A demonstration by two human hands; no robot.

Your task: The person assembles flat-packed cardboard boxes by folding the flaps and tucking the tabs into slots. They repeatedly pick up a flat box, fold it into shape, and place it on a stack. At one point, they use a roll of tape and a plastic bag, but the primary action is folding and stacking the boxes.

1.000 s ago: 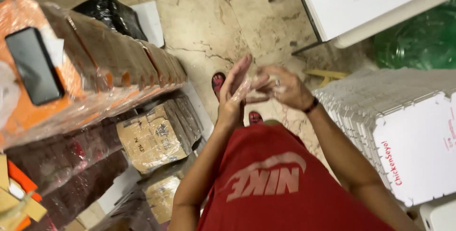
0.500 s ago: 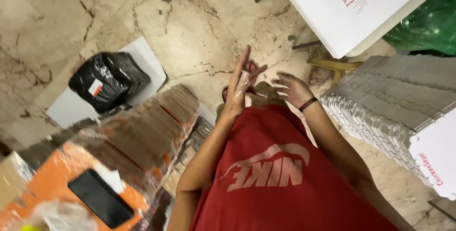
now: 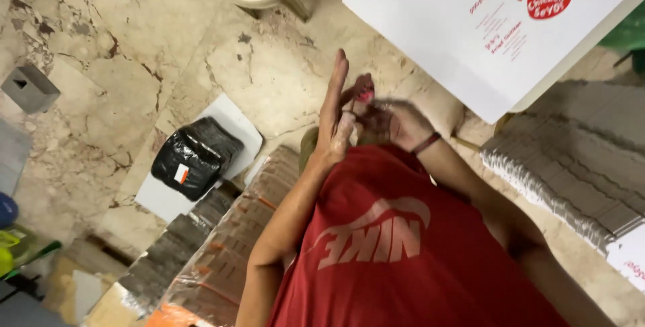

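My left hand (image 3: 334, 110) is raised in front of my red shirt (image 3: 396, 246), flat, with the fingers straight and together and pointing away from me. My right hand (image 3: 392, 124) is motion-blurred and presses against the left palm and fingers; a dark band sits on its wrist (image 3: 426, 143). I see nothing held in either hand. A small red shape (image 3: 363, 94) shows just past the fingertips, down at floor level. I cannot tell what it is.
A white flat box with red print (image 3: 497, 24) lies on a table at the top right. Stacked flattened cartons (image 3: 571, 159) fill the right. Plastic-wrapped cardboard bundles (image 3: 228, 246) sit at the lower left, beside a black bag (image 3: 195, 159) on a white sheet. The floor is marble.
The view has swung, so the orange-wrapped bundle with the phone on it has slid out at the lower left. My hands stay together, the right one still moving against the left.
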